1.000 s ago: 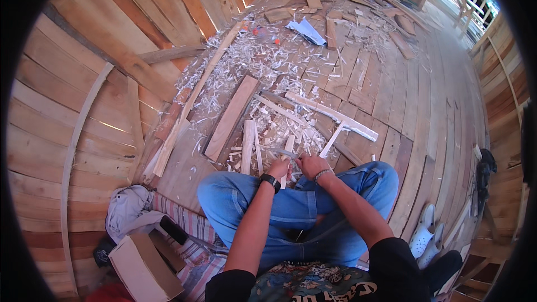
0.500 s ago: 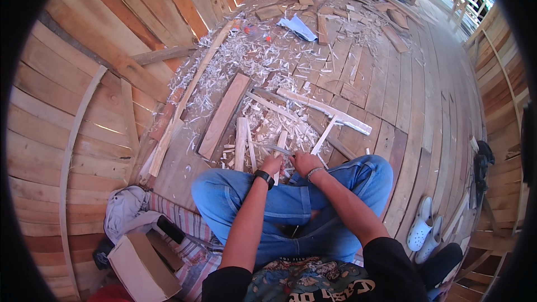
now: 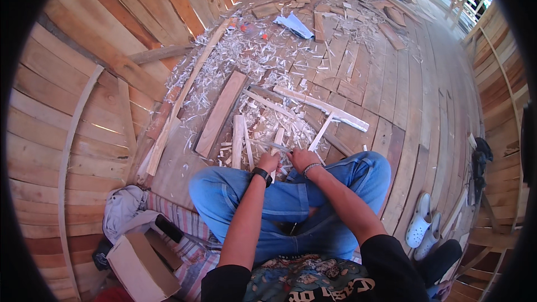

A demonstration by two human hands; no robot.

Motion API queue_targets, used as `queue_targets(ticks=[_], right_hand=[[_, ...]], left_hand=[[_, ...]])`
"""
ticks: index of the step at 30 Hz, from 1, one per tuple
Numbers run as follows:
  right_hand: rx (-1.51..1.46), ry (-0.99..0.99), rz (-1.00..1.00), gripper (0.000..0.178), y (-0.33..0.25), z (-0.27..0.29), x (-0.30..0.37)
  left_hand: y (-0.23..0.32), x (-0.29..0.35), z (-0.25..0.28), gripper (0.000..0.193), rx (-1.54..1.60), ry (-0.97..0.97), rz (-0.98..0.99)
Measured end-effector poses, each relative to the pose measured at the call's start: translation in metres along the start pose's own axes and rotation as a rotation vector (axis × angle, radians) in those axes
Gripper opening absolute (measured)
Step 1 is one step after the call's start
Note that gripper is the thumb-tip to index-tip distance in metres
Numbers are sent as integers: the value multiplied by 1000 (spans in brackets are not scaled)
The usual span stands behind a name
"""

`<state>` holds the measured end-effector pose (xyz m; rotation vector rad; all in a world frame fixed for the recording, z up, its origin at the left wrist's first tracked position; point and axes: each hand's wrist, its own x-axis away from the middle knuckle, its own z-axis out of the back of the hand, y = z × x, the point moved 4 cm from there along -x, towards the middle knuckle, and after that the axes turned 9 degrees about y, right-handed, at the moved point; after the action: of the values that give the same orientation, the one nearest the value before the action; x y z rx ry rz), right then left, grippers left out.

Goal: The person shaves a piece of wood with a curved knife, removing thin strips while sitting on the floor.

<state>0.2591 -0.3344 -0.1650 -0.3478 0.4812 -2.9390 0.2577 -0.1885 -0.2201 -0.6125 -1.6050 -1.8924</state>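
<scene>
My left hand (image 3: 269,163) is closed around a short pale wooden stick (image 3: 278,137), which points away from me above my crossed legs. My right hand (image 3: 304,160), just beside it, grips a knife (image 3: 283,148) by its handle. The blade reaches leftward across the stick, close to my left fingers. Whether its edge bites into the wood is too small to tell. Left of the stick stand out a thicker wooden piece (image 3: 238,141) and a thin strip (image 3: 247,146), both lying among pale wood chips (image 3: 263,121).
A reddish plank (image 3: 221,114) lies left of the chips, and a long pale batten (image 3: 321,107) beyond them. Shavings (image 3: 224,61) cover the floor by the left wall. A cardboard box (image 3: 140,268) sits at lower left, light clogs (image 3: 419,221) at right.
The knife blade now extends farther left across the stick. Both hands have shifted only slightly, and the whole view has moved a little.
</scene>
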Motion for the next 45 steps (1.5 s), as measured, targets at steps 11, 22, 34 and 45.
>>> queue_targets(ticks=[11, 22, 34, 45], right_hand=[[45, 23, -51, 42, 5, -2, 3], [43, 23, -110, 40, 9, -5, 4], [30, 47, -102, 42, 7, -6, 4], [-11, 62, -65, 42, 10, -14, 8]], left_hand=[[-1, -5, 1, 31, -41, -7, -54], [0, -5, -1, 30, -21, -68, -14], [0, -2, 3, 30, -20, -56, -9], [-1, 0, 1, 31, -31, -74, 8]])
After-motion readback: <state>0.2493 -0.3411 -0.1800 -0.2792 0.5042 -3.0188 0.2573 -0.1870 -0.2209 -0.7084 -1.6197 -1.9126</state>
